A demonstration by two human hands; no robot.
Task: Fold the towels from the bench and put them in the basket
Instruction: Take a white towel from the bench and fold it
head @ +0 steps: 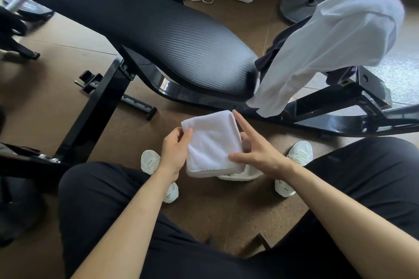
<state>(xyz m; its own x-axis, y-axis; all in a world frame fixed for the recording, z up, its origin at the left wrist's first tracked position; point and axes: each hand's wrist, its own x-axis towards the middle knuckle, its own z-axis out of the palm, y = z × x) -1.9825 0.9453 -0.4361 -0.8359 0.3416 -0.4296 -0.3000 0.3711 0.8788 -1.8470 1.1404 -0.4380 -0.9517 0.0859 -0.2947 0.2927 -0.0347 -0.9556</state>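
Folding looks nearly finished — the left hand (174, 149) grips the white towel (210, 142) by its left edge, the right hand (258, 154) pinches its right side, index finger (244, 127) straight, above the floor (204, 210) by the bench (181, 41) — next it needs the basket, unseen here.

no readable text, bench frame label (374, 110) blurred

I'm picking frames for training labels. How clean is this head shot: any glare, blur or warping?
Head view: the folded towel is sharp; a pale sheen streaks the bench pad; the white cloth draped on the bench end looks soft and nearly blown out; the wide-angle lens bows the bench frame.
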